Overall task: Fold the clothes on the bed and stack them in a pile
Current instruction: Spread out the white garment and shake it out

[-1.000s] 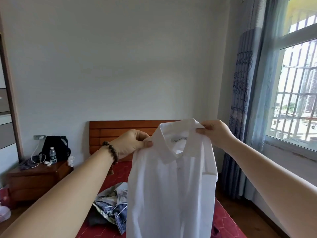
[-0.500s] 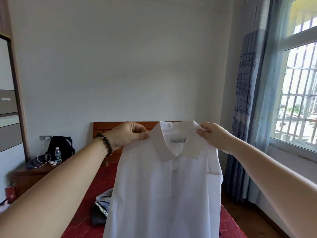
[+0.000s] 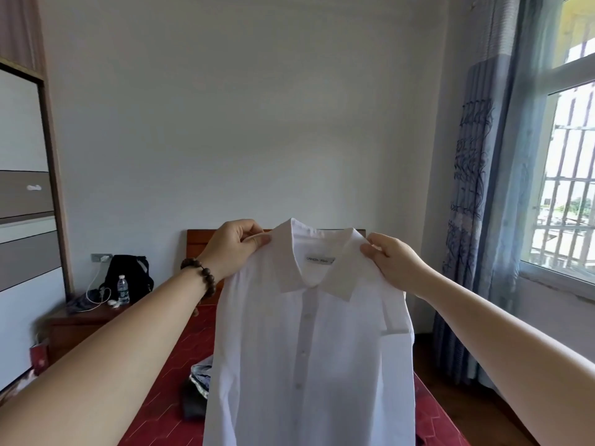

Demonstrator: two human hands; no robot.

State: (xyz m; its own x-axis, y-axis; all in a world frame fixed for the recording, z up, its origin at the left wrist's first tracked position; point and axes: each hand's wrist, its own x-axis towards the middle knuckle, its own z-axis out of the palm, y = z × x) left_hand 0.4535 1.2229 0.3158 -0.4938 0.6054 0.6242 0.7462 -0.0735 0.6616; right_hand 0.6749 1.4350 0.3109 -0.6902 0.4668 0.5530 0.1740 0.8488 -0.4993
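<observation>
Both hands, the left hand (image 3: 236, 244) and the right hand (image 3: 391, 260), pinch the shoulders of a white shirt (image 3: 309, 358) (buttoned, collar up), which hangs upright above the red bed (image 3: 167, 391) near crumpled clothes (image 3: 199, 381).

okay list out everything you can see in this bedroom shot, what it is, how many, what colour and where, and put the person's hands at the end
shirt: 1, white, held up over the bed
bed: 1, red cover, wooden headboard, below the shirt
clothes heap: 1, dark and patterned, on the bed left of the shirt
nightstand: 1, brown wood, left of the bed
backpack: 1, black, on the nightstand
water bottle: 1, clear, before the backpack
curtain: 1, blue-grey, beside the window
window: 1, white frame, barred, far right
bracelet: 1, dark beads, left wrist
left hand: pinches the left shoulder
right hand: pinches the right shoulder
</observation>
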